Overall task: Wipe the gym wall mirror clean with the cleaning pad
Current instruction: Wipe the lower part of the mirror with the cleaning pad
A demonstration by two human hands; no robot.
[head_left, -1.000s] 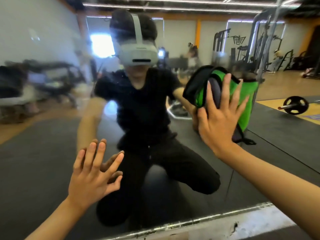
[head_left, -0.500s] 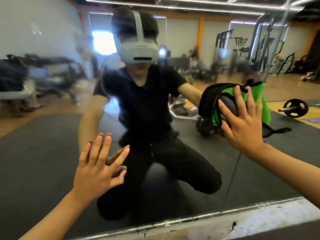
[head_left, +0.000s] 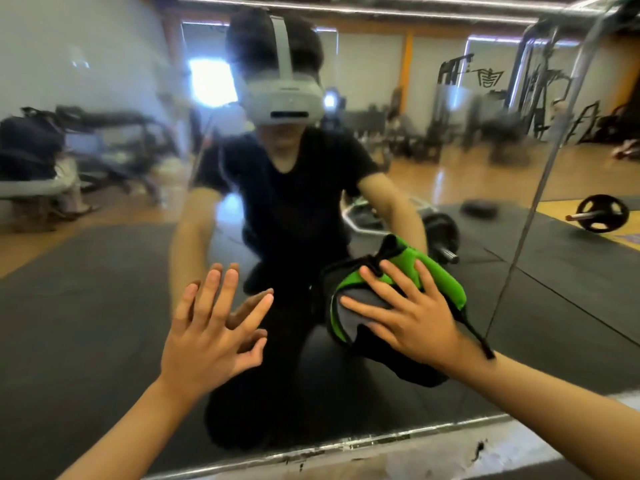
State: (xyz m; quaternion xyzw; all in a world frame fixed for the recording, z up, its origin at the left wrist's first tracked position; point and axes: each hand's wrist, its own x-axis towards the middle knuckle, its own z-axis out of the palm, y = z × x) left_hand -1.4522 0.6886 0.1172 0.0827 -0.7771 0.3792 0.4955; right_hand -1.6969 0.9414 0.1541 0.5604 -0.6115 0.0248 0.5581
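Cleaning pad (head_left: 429, 275), green and grey with black trim, sits lower right of centre in the frame, pressed flat against the wall mirror (head_left: 86, 306). Right hand (head_left: 412, 313) lies on its back with fingers straight and spread, pushing it onto the glass, not gripping it. A thin black strap (head_left: 476, 336) trails from the pad toward the wrist.

Left hand (head_left: 211, 327), lower centre-left, is released and holds nothing: fingers splayed, palm toward the glass, meeting its own reflection, so likely braced on the mirror; actual contact hard to confirm.

Step in hand looks like a wiping stroke over the lower part of the glass. To do it well: keep the palm flat so the whole pad face bears on the mirror, even pressure, overlap the passes, run right down to the bottom metal edge (head_left: 346, 445). Smeary haze shows upper left of the frame, so that area probably still needs work. Keep bare fingertips off cleaned glass, or prints return.
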